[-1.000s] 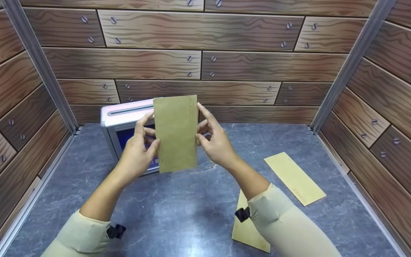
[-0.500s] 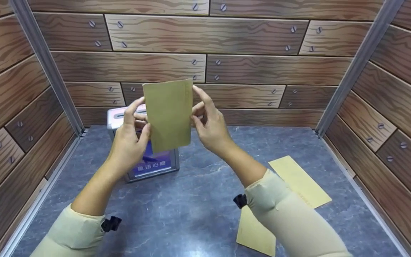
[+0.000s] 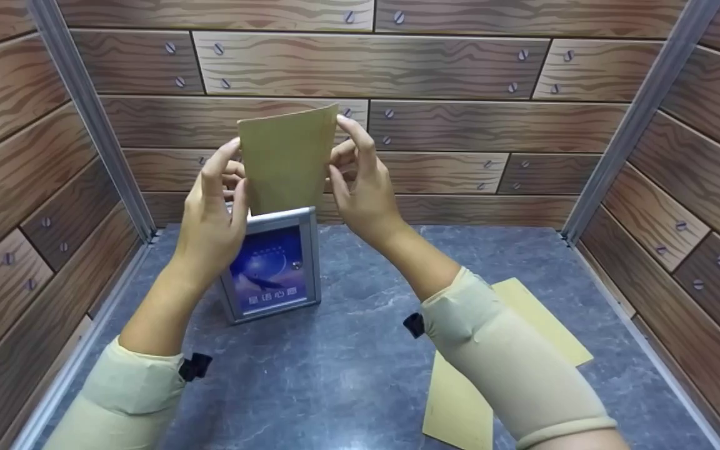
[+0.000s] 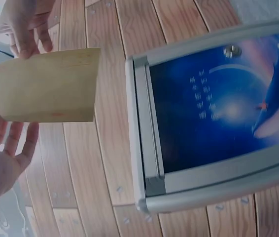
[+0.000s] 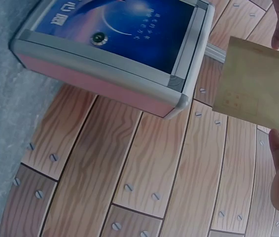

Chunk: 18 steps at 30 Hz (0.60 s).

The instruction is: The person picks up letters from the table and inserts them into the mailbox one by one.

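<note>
Both hands hold a brown paper envelope (image 3: 288,159) upright by its long side edges. My left hand (image 3: 209,219) grips the left edge between thumb and fingers; my right hand (image 3: 366,194) pinches the right edge. Below it stands a metal-framed box (image 3: 272,265) with a blue picture front and a small lock. In the left wrist view, a gap separates the lower end of the envelope (image 4: 46,86) from the top of the box (image 4: 135,133). The right wrist view shows red print near that end of the envelope (image 5: 258,86). The box's top face is hidden in the head view.
Two more envelopes lie on the grey marbled table (image 3: 335,387) at the right: one envelope (image 3: 460,406) near the front, another envelope (image 3: 541,319) farther back, both partly covered by the right sleeve (image 3: 510,356). Wood-patterned walls (image 3: 447,125) enclose the table at the back and sides.
Both hands have raised the envelope and carried it slightly left and away, over the box. Its top now leans farther back, and more of the box's front shows.
</note>
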Available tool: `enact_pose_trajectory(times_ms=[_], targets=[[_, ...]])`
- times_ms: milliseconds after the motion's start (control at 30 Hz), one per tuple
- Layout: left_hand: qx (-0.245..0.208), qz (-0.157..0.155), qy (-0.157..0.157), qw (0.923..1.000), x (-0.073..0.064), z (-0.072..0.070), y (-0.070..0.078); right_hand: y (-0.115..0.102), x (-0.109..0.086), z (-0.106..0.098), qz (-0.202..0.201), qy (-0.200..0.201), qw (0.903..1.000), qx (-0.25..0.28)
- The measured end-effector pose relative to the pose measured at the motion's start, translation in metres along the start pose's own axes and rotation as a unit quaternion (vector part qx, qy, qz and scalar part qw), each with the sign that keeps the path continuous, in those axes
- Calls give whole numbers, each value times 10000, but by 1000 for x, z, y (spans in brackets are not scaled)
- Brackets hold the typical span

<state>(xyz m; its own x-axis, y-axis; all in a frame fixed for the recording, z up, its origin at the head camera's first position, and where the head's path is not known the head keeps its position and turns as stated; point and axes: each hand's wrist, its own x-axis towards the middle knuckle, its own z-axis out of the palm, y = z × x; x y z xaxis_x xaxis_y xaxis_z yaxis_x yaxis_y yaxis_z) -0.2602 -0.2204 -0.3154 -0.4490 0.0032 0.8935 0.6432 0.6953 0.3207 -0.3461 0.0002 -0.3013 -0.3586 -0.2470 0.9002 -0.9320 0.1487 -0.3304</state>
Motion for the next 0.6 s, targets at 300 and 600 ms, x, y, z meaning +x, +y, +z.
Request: enact_pose_trajectory(times_ms=[300,600], targets=[[149,852,761,9933,-15,8,-34,17,-2,22,-532,-23,9966,-628],[250,885,928,9914,-19,9,-52,34,1,42,-632,49,9955,-699]])
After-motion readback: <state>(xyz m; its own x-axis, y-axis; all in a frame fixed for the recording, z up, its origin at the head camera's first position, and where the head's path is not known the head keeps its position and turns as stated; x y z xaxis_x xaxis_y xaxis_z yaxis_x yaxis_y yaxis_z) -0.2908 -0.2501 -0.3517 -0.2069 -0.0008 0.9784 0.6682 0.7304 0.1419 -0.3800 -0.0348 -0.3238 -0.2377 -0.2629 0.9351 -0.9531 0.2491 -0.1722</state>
